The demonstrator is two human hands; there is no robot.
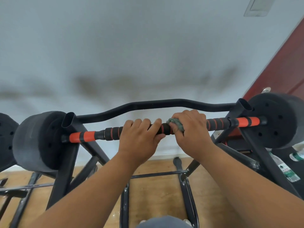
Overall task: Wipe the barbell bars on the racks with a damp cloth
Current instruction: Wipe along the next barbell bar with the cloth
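Both hands are grasping the barbell bar (113, 132), which is lying across the black rack (70, 155) in front of a pale wall. The left hand (139, 139) is curling its grip around the bar's dark foam sleeve just left of the middle, fingers over the top and thumb underneath. The right hand (190, 129) is clenching its grip around a bunched grey-green cloth (176, 124), pressing it against the bar just beside the left hand; a fold of the cloth is poking out between thumb and fingers. The bar is showing black and orange bands toward both ends, and its ends are running into the black weight plates (278, 122) sitting outside the rack's uprights. A curved black bar (158, 105) is resting just behind and above the straight one, on the same uprights. Under the rack a wooden floor (153, 199) is showing, and plastic water bottles (286, 170) are standing low at the right edge.
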